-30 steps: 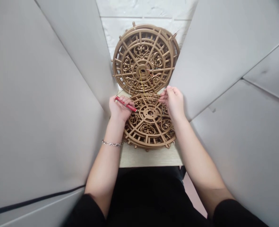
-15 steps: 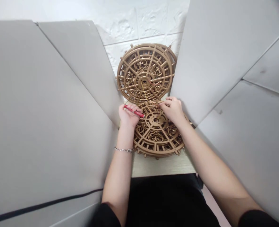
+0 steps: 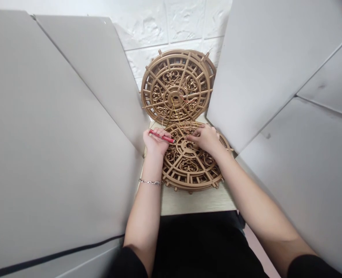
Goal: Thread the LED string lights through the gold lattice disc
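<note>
A round gold openwork disc (image 3: 192, 166) lies flat on the narrow light table (image 3: 194, 200). A second gold disc (image 3: 176, 87) leans upright against the white wall behind it. My left hand (image 3: 155, 143) is closed round a thin red tool (image 3: 162, 136) at the flat disc's left edge. My right hand (image 3: 206, 138) rests over the disc near its hub, fingers pinched together on something too thin to name. Fine yellow and red wires (image 3: 175, 108) run from the upright disc's centre down towards my hands.
Tall grey panels (image 3: 57, 135) on the left and grey panels (image 3: 275, 96) on the right wall in the narrow table. A silver bracelet (image 3: 150, 182) is on my left wrist. My dark-clothed lap fills the bottom of the view.
My right hand has slid from the disc's far rim in towards its hub. My left hand holds the red tool in much the same spot. The view has shifted.
</note>
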A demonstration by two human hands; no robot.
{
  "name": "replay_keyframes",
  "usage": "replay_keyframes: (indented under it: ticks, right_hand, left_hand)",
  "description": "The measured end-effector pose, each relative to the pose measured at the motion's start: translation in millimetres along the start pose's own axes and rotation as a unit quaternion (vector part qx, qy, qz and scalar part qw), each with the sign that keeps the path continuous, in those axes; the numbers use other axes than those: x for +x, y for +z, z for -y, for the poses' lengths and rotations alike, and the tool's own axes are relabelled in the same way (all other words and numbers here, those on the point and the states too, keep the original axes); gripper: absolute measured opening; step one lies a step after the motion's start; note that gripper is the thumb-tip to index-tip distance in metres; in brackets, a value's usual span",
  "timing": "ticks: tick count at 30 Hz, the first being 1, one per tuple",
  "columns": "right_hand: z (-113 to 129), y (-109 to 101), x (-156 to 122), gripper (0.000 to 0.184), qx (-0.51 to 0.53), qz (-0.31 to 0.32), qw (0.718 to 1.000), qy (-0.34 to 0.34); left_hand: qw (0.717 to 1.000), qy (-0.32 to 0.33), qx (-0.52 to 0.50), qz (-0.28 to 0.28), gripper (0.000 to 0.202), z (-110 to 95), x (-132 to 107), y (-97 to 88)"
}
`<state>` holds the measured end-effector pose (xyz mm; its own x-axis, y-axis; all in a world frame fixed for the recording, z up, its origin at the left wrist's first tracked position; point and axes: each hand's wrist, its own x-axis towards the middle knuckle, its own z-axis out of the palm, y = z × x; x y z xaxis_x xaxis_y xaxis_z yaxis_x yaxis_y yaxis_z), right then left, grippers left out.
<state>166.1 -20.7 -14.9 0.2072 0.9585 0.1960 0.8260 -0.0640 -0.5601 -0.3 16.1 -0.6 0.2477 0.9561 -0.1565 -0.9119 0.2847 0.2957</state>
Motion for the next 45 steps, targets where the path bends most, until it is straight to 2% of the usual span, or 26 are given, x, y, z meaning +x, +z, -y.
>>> replay_keyframes:
  ticks: [3, 11, 19, 25, 31, 34, 38, 42, 45]
  right_hand:
    - [1.0, -0.3, -0.6, 0.036, 0.018, 0.003, 1.000, 0.005]
    - [9.5, -6.0, -1.4, 0.014, 0.048, 0.028, 0.997, 0.053]
    - [11.4, -6.6, -1.4, 0.013, 0.081, 0.012, 0.995, 0.060]
    - [11.5, -12.1, 0.5, 0.014, 0.130, -0.047, 0.986, 0.091]
    - [11.1, -15.8, 1.5, 0.015, 0.182, -0.139, 0.970, 0.080]
    - [3.5, -13.1, 6.6, 0.017, 0.236, -0.177, 0.955, 0.037]
    - [-4.7, -12.1, 12.8, 0.019, 0.329, -0.220, 0.918, -0.017]
    - [-2.7, -17.1, 13.1, 0.021, 0.417, -0.230, 0.879, 0.003]
    - [1.7, -23.5, 10.2, 0.023, 0.454, -0.221, 0.863, -0.002]
  left_hand:
    - [1.000, -0.002, 0.001, 0.003, 0.025, -2.5, -1.9, 2.5]
    - [1.000, -0.002, 0.005, 0.004, 0.022, -4.4, -4.9, 3.2]
    - [1.000, -0.002, 0.016, 0.003, 0.024, -2.9, -6.0, 3.5]
    - [1.000, -0.005, 0.010, 0.002, 0.025, -2.9, -5.9, 2.8]
    - [1.000, -0.017, -0.007, 0.012, 0.026, -2.7, -6.8, 0.0]
    - [1.000, -0.020, -0.010, 0.013, 0.026, -2.7, -6.2, -1.0]
    - [1.000, -0.015, -0.005, 0.008, 0.028, -2.7, -5.9, -0.5]
    - [0.999, -0.024, -0.023, 0.015, 0.028, -2.5, -6.7, 0.0]
    - [1.000, -0.015, -0.016, 0.010, 0.029, -2.3, -6.7, -0.2]
